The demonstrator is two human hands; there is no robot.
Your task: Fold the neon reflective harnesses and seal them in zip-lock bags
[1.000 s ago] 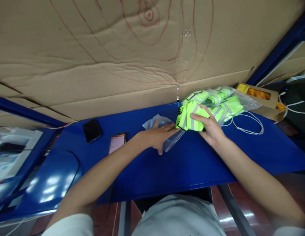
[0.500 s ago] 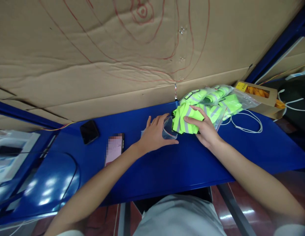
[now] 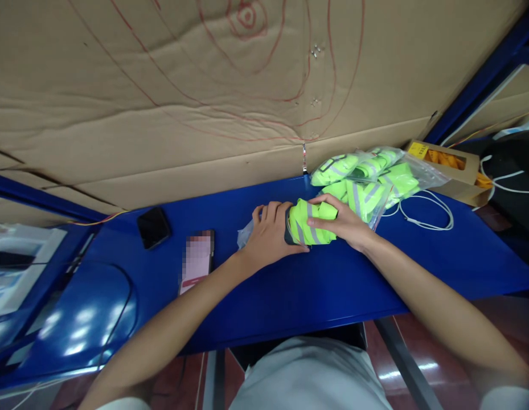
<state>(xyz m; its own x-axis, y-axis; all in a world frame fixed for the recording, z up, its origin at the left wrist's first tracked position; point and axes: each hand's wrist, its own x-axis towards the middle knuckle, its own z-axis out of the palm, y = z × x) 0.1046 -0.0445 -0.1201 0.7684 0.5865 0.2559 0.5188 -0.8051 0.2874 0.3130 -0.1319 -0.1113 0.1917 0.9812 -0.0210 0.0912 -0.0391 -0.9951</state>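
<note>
A folded neon-yellow vest with grey reflective stripes [image 3: 307, 224] lies on the blue table [image 3: 315, 285] between my hands. My right hand [image 3: 341, 222] grips it from the right and presses it leftward. My left hand [image 3: 270, 232] holds a clear plastic bag [image 3: 246, 233] at its mouth, fingers curled round the opening, and the vest's left end sits at that opening. Most of the bag is hidden under my left hand.
Several bagged neon vests [image 3: 366, 176] are piled at the back right beside a white cable [image 3: 426, 213]. A cardboard box with orange contents [image 3: 450, 168] stands further right. Two phones [image 3: 153, 226] [image 3: 196, 261] lie on the left. A cardboard wall [image 3: 204, 102] backs the table.
My right hand has carried the vest leftward from the pile to my left hand. My left hand has gathered the flat bag and now holds its mouth against the vest.
</note>
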